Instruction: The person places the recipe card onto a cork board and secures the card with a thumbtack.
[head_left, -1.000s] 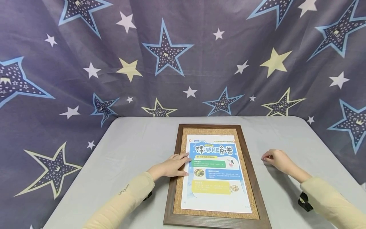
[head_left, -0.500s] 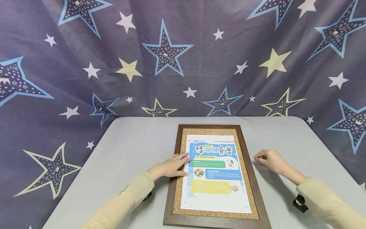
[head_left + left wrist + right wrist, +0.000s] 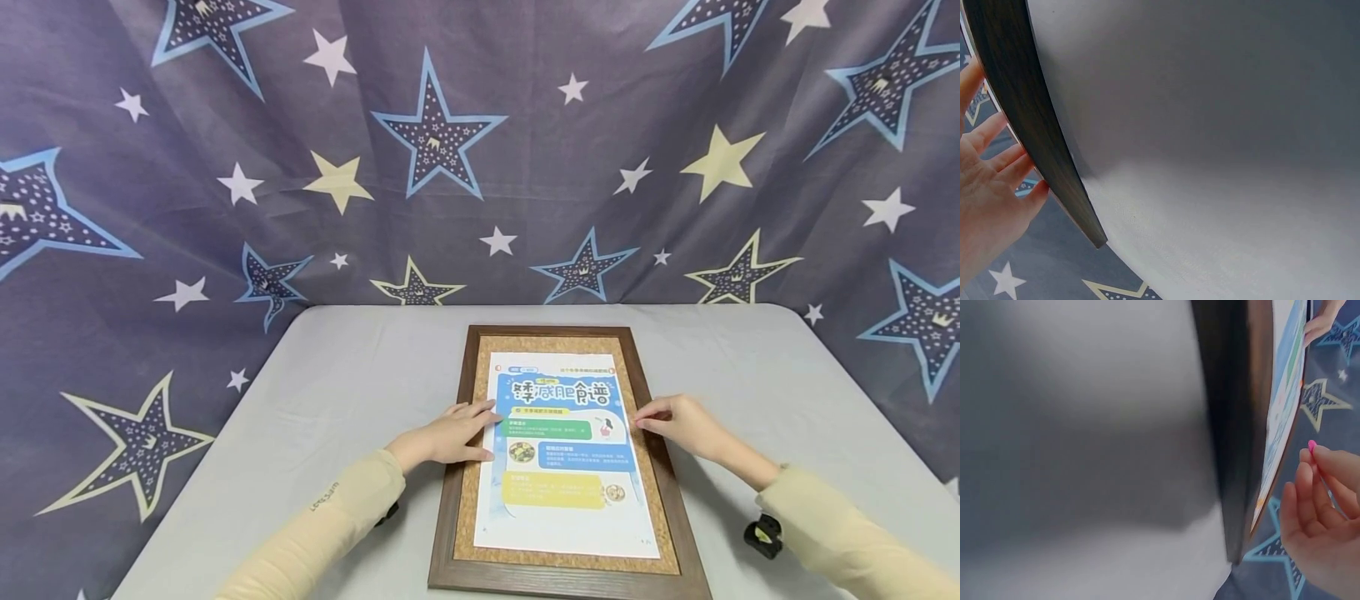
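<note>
Your right hand (image 3: 687, 427), grip pinching a small pink object (image 3: 1312, 446), now sits farther left, above the corkboard (image 3: 555, 345), bringing it near the right edge of the sheet (image 3: 564, 458) your relaxed left hand (image 3: 450, 435) touches.

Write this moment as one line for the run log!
left hand: on left edge of printed sheet | right hand: pinches small pink object at right side of framed corkboard | printed sheet: on framed corkboard

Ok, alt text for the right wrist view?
The right hand pinches a small pink object beside a framed board bearing a printed sheet; the left hand shows at top right. Pale tabletop lies left, starry cloth right.
</note>
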### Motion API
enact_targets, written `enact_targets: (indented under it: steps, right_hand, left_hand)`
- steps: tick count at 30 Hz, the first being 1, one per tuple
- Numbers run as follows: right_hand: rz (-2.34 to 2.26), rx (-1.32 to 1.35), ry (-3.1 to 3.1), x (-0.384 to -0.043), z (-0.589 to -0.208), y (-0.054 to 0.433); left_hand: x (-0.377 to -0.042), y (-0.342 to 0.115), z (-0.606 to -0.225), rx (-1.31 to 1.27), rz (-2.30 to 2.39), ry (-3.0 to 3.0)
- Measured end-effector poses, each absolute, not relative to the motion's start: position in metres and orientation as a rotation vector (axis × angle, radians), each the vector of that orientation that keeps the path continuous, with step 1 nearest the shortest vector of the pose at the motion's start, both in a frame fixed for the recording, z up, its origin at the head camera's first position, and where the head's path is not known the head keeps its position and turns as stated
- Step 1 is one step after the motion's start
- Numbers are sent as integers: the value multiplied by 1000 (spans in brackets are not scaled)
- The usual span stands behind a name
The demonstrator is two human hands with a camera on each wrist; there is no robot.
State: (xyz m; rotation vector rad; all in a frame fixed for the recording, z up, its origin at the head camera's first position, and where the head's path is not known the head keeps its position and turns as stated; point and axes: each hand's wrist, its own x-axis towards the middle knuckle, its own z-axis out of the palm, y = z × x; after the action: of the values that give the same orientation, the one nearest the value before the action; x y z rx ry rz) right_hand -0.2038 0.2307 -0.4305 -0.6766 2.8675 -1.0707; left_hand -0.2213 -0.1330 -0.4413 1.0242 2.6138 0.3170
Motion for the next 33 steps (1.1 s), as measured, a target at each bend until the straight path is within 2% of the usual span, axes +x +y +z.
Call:
enact_targets:
  steps: [33]
  right_hand:
    - [-1290,-739,2359,-178,-435,139]
  left_hand:
    - [-223,-133,-444,1045,317,2616]
